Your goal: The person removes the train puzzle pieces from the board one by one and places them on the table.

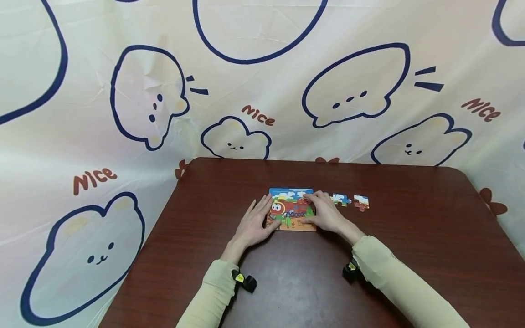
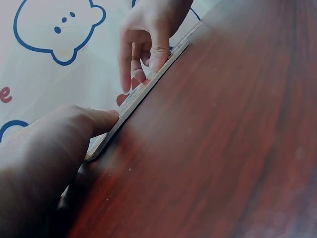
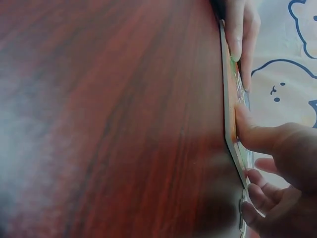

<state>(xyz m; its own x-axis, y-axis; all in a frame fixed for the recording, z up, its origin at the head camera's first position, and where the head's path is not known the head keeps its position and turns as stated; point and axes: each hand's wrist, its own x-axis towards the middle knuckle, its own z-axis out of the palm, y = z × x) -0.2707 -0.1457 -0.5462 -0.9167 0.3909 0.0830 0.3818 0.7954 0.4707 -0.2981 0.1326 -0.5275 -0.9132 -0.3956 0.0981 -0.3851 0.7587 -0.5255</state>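
Observation:
A jigsaw puzzle board (image 1: 290, 209) with a red cartoon train under a blue sky lies flat on the table. My left hand (image 1: 253, 224) rests along its left side, with the fingers extended at the edge and the thumb on the lower left corner. Over the right part of the board is my right hand (image 1: 326, 213); its thumb and index finger are spread apart and touch the picture. In the right wrist view that thumb (image 3: 255, 133) presses on the board's face. No loose piece shows between the right thumb and fingers.
Two loose jigsaw pieces lie right of the board: a blue and white one (image 1: 340, 199) near the right hand, and another (image 1: 361, 202) farther right. The dark red-brown table (image 1: 229, 191) meets a cartoon-printed cloth (image 1: 287, 91) behind it. Each wrist wears a black camera.

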